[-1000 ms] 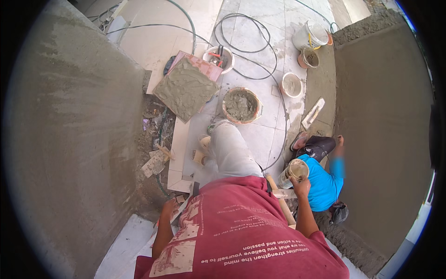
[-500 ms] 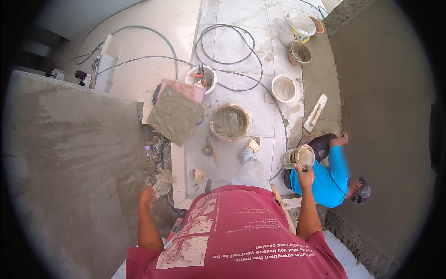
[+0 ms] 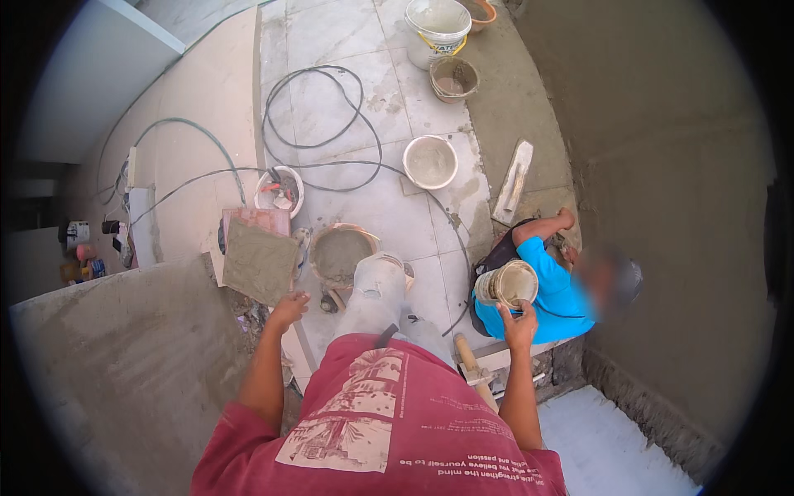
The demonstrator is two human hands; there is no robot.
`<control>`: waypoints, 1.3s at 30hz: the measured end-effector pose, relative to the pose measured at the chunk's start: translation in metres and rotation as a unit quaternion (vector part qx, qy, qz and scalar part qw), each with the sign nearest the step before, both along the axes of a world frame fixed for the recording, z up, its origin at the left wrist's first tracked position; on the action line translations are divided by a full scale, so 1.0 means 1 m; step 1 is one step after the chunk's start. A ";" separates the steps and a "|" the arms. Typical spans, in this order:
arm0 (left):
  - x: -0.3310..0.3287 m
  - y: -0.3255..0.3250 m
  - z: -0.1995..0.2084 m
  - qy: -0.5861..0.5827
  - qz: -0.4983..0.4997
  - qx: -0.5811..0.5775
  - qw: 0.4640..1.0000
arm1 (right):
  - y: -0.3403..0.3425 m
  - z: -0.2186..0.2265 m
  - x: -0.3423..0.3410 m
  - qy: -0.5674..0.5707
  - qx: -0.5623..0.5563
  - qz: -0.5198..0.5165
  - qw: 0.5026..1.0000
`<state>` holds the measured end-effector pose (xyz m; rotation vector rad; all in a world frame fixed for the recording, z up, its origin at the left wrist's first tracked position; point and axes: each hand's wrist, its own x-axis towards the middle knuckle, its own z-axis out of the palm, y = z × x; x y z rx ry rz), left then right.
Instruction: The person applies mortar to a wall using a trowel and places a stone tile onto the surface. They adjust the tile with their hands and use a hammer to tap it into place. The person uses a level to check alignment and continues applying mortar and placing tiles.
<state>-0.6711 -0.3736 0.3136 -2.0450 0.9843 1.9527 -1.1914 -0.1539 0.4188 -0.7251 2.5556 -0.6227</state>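
My right hand (image 3: 520,326) grips a small mortar-smeared plastic bucket (image 3: 490,288) by its near side, tilted so its greyish inside shows. Empty, with fingers loosely apart, my left hand (image 3: 289,309) hangs just beside the near corner of a board spread with wet grey mortar (image 3: 263,260). To the right of that board stands a round tub of mortar (image 3: 342,256), partly hidden by my raised knee (image 3: 379,285). Behind the bucket in my right hand, a person in a bright blue shirt (image 3: 546,281) crouches low by the right wall.
A white bowl (image 3: 431,162) of grey mix and a long plastering float (image 3: 513,183) lie ahead. Farther off are a white bucket (image 3: 422,56) and a brown pail (image 3: 453,80). A dark hose (image 3: 361,116) loops over the tiles. A pail with tools (image 3: 279,192) stands left.
My view has shifted and I have moved forward, one knee now up before the mortar tub. My left hand has come up toward the mortar board. The bucket stays in my right hand.
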 end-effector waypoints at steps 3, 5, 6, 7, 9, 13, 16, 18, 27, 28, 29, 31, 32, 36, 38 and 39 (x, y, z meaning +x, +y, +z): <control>-0.002 -0.069 0.008 -0.027 0.007 -0.061 0.998 | -0.012 -0.013 -0.011 -0.014 -0.002 -0.006 1.000; -0.004 -0.101 0.004 -0.031 0.049 -0.091 0.994 | -0.028 -0.024 -0.022 -0.056 -0.021 -0.012 0.998; -0.006 -0.112 -0.001 -0.043 0.056 -0.080 0.994 | -0.039 -0.027 -0.029 -0.041 -0.013 0.009 0.999; -0.011 -0.119 -0.006 -0.045 0.058 -0.071 0.995 | -0.053 -0.031 -0.038 -0.024 -0.020 0.029 0.999; -0.033 -0.131 -0.025 -0.044 0.065 -0.041 0.996 | -0.092 -0.036 -0.061 -0.011 -0.028 0.052 0.998; -0.101 -0.120 -0.049 -0.051 0.118 0.055 0.990 | -0.183 -0.021 -0.118 -0.037 0.005 0.049 0.998; -0.175 -0.133 -0.058 -0.024 0.114 0.102 0.988 | -0.268 -0.004 -0.172 0.022 -0.056 0.118 0.991; -0.214 -0.138 -0.050 -0.008 0.120 0.126 0.985 | -0.324 0.007 -0.207 0.032 -0.053 0.122 0.991; -0.325 -0.241 -0.031 0.039 0.075 0.023 0.996 | -0.617 -0.015 -0.325 0.087 -0.070 0.258 0.960; -0.339 -0.240 -0.033 0.009 0.044 0.007 0.999 | -0.656 -0.028 -0.340 0.110 -0.041 0.272 0.955; -0.358 -0.238 -0.040 -0.023 0.036 0.017 0.999 | -0.701 -0.046 -0.356 0.130 -0.023 0.303 0.944; -0.395 -0.230 -0.055 -0.058 -0.002 0.048 0.997 | -0.814 -0.095 -0.380 0.124 0.002 0.395 0.910; -0.420 -0.213 -0.056 -0.080 0.012 0.076 0.994 | -0.865 -0.124 -0.384 0.216 -0.038 0.424 0.879; -0.526 -0.186 -0.057 -0.129 0.204 0.216 0.946 | -1.027 -0.238 -0.402 0.196 0.088 0.564 0.797; -0.555 -0.185 -0.050 -0.131 0.208 0.264 0.933 | -1.073 -0.295 -0.413 0.219 0.138 0.634 0.729; -0.565 -0.187 -0.046 -0.125 0.196 0.282 0.931 | -1.087 -0.325 -0.418 0.233 0.150 0.660 0.699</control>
